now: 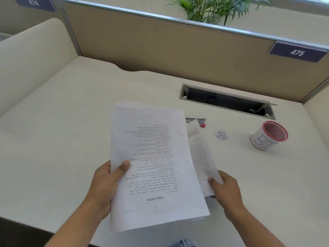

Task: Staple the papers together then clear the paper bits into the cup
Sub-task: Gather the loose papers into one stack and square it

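Looking down on a cream desk (62, 122) boxed in by a tan partition (160, 47), with a plant (213, 9) behind it and a number plate (297, 52) reading 475. Reaching in from seven o'clock with the left hand (106, 182) and gripping the front sheet (154, 166) at its left edge, thumb laid over the print. Coming in from five o'clock with the right hand (226, 188), curling round the near end of the second sheet (201, 157) and pinching it. Holding both sheets between the two hands, front one overlapping the second. Running the front sheet's long axis from six to twelve o'clock, print upside down, heading nearest the body. Slanting the second sheet from five toward eleven o'clock, turned nearly edge-on. Spotting the stapler (199, 119) half hidden behind that sheet's far end, at eleven o'clock from the right hand, the paper bits (221, 135) at twelve, and the cup (261, 141) at one, near a cable slot (227, 100).
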The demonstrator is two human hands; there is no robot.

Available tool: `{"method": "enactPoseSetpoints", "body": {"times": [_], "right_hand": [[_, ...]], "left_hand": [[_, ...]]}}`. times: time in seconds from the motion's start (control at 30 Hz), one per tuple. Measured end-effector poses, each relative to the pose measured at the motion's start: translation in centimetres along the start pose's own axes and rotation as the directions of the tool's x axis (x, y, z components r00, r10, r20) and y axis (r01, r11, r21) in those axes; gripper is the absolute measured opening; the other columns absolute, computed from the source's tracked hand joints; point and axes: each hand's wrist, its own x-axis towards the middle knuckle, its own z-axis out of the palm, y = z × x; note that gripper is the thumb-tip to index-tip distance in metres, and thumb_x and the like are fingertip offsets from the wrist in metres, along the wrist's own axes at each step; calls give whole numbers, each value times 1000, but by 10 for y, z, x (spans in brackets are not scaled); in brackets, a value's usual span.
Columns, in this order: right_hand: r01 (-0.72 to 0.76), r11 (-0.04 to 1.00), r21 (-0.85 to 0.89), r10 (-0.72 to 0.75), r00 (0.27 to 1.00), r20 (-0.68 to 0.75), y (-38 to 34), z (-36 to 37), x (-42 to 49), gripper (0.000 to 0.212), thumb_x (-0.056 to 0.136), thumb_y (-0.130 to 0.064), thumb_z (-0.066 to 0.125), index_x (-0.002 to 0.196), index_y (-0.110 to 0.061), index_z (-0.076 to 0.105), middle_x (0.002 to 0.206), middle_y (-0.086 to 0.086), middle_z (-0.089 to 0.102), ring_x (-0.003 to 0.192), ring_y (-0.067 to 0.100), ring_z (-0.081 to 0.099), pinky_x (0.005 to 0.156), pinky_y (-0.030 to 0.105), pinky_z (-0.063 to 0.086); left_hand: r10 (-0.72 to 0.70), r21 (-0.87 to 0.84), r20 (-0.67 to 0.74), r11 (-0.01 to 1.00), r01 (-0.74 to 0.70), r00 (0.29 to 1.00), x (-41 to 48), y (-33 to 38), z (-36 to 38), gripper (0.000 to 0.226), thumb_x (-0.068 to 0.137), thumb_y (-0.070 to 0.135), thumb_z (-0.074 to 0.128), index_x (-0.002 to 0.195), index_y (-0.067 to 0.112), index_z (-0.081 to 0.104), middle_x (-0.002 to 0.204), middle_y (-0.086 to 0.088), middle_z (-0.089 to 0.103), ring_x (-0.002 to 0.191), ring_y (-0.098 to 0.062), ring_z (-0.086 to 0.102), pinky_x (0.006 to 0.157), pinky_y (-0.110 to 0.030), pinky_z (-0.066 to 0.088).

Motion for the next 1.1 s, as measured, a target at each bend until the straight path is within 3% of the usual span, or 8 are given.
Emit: {"method": "enactPoseSetpoints", "body": {"times": [0.27,0.47,0.57,0.67,0.77,0.83,0.93,1.1], "right_hand": [[-106,889,445,10,977,214,-24,-16,-39,21,86,-3,66,105,-9,71,97,13,77,83,27,74,63,32,58],[-115,825,553,-75,948,308,-26,-17,-53,79,21,-42,98,93,-16,79,92,16,77,75,29,74,57,35,59],[-124,821,557,-86,938,335,-31,-22,-55,52,47,-28,90,96,-15,78,93,16,77,75,29,74,55,36,59],[-126,832,540,-122,909,399,-36,-30,-54,62,44,-40,93,97,-11,77,94,19,76,75,29,74,58,37,58],[-327,760,561,9,870,494,-41,-41,-39,57,90,-48,46,111,-2,72,105,22,74,88,33,74,69,38,59],[-393,770,502,28,807,590,-48,-46,-29,74,94,-62,28,118,-6,70,120,21,69,108,37,67,85,45,58],[-313,848,428,-11,797,603,-52,-43,-14,62,80,-50,69,125,-6,65,125,20,66,114,40,63,92,49,54],[-109,922,371,-101,857,505,-66,-33,-1,30,87,-9,68,116,-1,67,117,23,70,105,41,68,90,50,56]], "left_hand": [[-67,-77,82,994,73,994,2,3,37,29,89,20,69,115,7,71,110,-16,77,99,-38,74,86,-51,58],[-87,-62,119,994,95,989,4,6,53,29,90,18,69,115,4,71,111,-18,76,101,-39,73,93,-56,55],[-95,-64,153,992,105,984,5,7,55,31,91,17,68,119,5,69,114,-19,75,103,-41,72,94,-58,54],[-53,-33,193,998,61,980,5,8,57,32,90,13,67,121,6,67,115,-19,74,105,-41,72,94,-58,55],[-33,25,235,999,28,972,4,7,61,33,89,9,68,121,7,67,115,-18,75,104,-41,72,93,-57,55],[-54,70,255,997,37,966,4,4,63,33,87,8,70,120,6,67,114,-18,75,102,-41,72,90,-56,57],[-111,147,301,987,69,947,5,-3,68,37,83,7,74,118,4,67,113,-18,75,101,-40,73,88,-53,59],[-113,234,301,971,42,947,15,-4,76,39,84,4,75,121,9,66,113,-11,77,101,-33,74,92,-53,58]]}}
